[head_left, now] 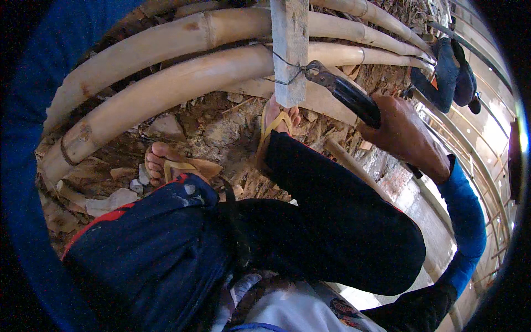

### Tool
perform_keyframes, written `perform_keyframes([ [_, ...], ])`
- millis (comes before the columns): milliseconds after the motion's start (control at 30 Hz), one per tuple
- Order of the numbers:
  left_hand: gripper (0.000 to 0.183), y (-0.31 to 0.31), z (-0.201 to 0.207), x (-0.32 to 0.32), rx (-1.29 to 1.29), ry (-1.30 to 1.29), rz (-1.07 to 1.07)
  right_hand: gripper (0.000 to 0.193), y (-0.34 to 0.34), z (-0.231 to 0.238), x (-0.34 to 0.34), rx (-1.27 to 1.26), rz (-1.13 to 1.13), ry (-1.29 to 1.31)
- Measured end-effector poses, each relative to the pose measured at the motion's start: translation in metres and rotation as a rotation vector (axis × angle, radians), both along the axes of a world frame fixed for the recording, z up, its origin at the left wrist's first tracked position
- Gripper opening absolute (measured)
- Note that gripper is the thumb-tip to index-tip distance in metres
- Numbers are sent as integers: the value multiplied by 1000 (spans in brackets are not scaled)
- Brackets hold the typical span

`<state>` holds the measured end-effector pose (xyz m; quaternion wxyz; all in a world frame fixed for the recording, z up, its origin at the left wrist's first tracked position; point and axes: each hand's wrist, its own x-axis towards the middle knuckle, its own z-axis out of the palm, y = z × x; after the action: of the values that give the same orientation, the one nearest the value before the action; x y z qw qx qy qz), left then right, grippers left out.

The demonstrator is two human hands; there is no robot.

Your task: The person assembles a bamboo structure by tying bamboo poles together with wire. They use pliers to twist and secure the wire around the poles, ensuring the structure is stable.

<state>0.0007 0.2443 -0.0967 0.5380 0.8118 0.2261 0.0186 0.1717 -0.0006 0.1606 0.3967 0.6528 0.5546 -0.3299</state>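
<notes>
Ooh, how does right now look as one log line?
right hand: holding black-handled pincers | pincers: at wire | wire: around wooden post | bamboo poles: behind post | left hand: out of view

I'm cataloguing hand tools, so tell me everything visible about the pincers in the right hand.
The pincers have a worn, dark, metal-looking head and smooth black handles, perhaps plastic- or rubber-covered. They slant from the right hand, which wraps the handle end, up and leftward to the pale wooden post. Their head meets the dark wire by its right edge; whether the jaws grip it is unclear.
</notes>
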Motion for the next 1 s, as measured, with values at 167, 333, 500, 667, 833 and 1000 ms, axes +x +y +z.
perform_keyframes([
  [167,67,-6,6,12,-4,-32,-29,35,-10,8,-2,50,12,-30],
  [333,69,-8,15,22,-12,-32,-13,52,-17,24,-14,213,404,-94],
  [500,78,-2,0,11,76,-124,10,46,-19,15,-8,403,822,-158],
  [667,81,-3,5,-3,94,6,59,31,-3,15,-5,198,643,-84],
  [833,82,-14,35,-3,-9,-145,-16,19,-7,6,5,7,34,-70],
  [1000,78,-2,22,11,30,75,-75,27,-19,-25,53,87,40,141],
])
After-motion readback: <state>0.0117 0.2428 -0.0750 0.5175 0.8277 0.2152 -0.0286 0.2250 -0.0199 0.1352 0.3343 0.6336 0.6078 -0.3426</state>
